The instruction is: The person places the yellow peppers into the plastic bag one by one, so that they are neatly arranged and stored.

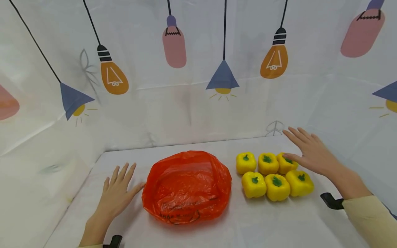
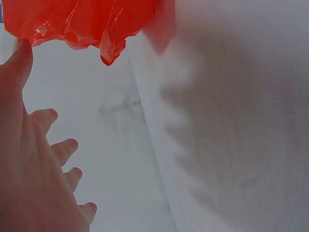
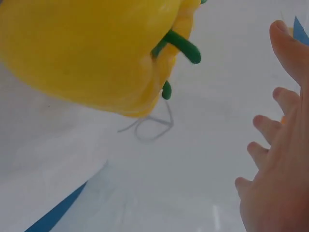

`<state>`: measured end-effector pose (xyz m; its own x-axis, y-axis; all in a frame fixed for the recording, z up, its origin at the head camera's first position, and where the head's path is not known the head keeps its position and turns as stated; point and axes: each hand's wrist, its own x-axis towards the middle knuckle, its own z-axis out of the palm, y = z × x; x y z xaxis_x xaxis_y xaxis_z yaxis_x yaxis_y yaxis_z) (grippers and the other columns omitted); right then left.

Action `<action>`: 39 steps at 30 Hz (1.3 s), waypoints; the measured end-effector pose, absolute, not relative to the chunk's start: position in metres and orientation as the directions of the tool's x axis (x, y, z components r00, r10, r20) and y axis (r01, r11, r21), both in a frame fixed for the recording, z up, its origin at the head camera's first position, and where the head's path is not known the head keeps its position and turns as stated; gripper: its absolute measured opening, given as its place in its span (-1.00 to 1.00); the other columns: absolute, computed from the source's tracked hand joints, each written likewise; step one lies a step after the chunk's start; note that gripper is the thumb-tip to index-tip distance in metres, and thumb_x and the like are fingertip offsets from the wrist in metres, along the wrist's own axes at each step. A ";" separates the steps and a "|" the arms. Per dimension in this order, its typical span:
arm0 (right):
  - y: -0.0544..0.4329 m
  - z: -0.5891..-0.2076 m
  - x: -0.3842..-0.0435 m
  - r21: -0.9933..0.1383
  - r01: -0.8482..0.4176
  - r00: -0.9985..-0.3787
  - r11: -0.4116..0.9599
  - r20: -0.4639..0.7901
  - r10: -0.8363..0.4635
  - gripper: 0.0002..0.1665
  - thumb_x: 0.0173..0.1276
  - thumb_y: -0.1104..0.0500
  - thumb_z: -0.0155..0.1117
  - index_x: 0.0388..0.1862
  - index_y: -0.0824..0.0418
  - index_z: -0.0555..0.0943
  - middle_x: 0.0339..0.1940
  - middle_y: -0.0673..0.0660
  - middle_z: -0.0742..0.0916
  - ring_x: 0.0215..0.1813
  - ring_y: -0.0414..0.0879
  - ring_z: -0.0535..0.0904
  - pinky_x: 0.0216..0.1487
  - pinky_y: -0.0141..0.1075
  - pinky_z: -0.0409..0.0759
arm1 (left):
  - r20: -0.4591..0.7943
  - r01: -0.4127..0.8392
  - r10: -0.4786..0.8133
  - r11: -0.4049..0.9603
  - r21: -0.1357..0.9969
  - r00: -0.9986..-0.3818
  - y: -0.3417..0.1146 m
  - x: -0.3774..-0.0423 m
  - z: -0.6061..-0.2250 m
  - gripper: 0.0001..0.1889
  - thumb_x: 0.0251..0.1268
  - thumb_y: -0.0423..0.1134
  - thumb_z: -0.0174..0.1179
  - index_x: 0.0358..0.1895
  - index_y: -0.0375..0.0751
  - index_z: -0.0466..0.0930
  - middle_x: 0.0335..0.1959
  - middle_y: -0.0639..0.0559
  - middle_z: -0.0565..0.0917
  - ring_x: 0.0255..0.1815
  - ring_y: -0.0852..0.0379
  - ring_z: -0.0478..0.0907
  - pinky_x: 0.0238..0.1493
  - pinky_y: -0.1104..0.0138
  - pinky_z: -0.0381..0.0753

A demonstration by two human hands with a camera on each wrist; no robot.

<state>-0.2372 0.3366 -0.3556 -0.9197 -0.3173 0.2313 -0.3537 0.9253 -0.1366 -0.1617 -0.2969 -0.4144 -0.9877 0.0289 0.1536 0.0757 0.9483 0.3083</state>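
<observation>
Note bag (image 1: 187,186) at centre of the frame, lying on table (image 1: 242,220) with mouth turned upward; judge this spread to come from stiffness in the crumpled rim, without a grip from either hand. Note peppers (image 1: 277,187), six in all, right of centre, in two close rows of three. Find them resting with stems upward or tilted, probably steadied by flat, lobed bottoms and close neighbours; judge the grouping deliberate, keeping them together and apart from bag. Record left hand (image 1: 116,198) at lower left as free, with fingers spread and thumb at the bag's edge; cannot tell whether touching or just beside. Record right hand (image 1: 313,155) at right as free too, with fingers extended and thumb partly hiding the back-right pepper in the head view. See a gap between right hand and peppers in the right wrist view. Class bag as thin, shiny red plastic, half translucent, densely creased, with dark print along the near side. Class peppers as smooth, glossy, yellow and blocky, with short green stems; cannot tell whether real or moulded. Read backdrop (image 1: 192,106) as pale, wrinkled sheet with printed lamps (image 1: 222,77) across upper part of the frame.
</observation>
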 end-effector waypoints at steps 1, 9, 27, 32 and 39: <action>0.332 -0.352 -0.238 -0.135 -0.354 -0.922 0.925 0.220 -0.320 0.08 0.36 -0.31 0.17 0.66 -0.05 -0.12 0.65 0.28 0.08 0.64 0.35 -0.16 0.54 0.39 -0.33 | 0.156 0.085 0.036 0.944 0.318 -0.987 -0.295 -0.162 -0.414 -0.09 0.34 0.43 -0.11 0.63 0.12 -0.15 0.64 -0.22 -0.04 0.64 -0.35 -0.32 0.40 -0.49 -0.29; 0.305 -0.346 -0.246 -0.162 -0.408 -0.910 0.899 0.152 -0.385 0.05 0.35 -0.34 0.16 0.66 -0.08 -0.06 0.63 0.30 0.14 0.61 0.39 -0.07 0.48 0.46 -0.16 | 0.165 0.156 0.092 0.887 0.435 -0.982 -0.284 -0.166 -0.411 -0.18 0.41 0.31 -0.06 0.62 0.18 -0.12 0.63 -0.20 0.02 0.62 -0.38 -0.18 0.40 -0.48 -0.19; 0.254 -0.363 -0.254 -0.285 -0.447 -0.891 0.848 0.056 -0.451 -0.04 0.33 -0.33 0.18 0.62 -0.19 0.06 0.63 0.15 0.23 0.56 0.32 0.13 0.39 0.48 0.15 | 0.093 0.180 0.154 0.859 0.480 -0.984 -0.256 -0.155 -0.415 -0.11 0.22 0.46 0.03 0.55 0.56 -0.22 0.66 0.08 -0.02 0.61 -0.21 0.08 0.25 -0.45 0.31; 0.243 -0.368 -0.254 -0.335 -0.412 -0.896 0.847 -0.017 -0.443 -0.06 0.31 -0.31 0.21 0.60 -0.28 0.08 0.60 0.11 0.29 0.55 0.27 0.20 0.37 0.44 0.24 | 0.098 0.207 0.182 0.856 0.474 -0.978 -0.253 -0.154 -0.414 -0.20 0.21 0.46 0.05 0.53 0.55 0.01 0.64 0.07 0.03 0.56 -0.23 0.17 0.23 -0.39 0.40; 0.227 -0.367 -0.250 -0.362 -0.391 -0.888 0.846 -0.095 -0.451 -0.12 0.33 -0.22 0.27 0.58 -0.24 0.17 0.56 0.17 0.35 0.50 0.27 0.31 0.38 0.38 0.31 | 0.055 0.179 0.177 0.829 0.529 -0.983 -0.251 -0.154 -0.414 -0.19 0.28 0.30 0.15 0.55 0.37 0.03 0.61 0.06 0.13 0.56 -0.17 0.19 0.34 -0.28 0.39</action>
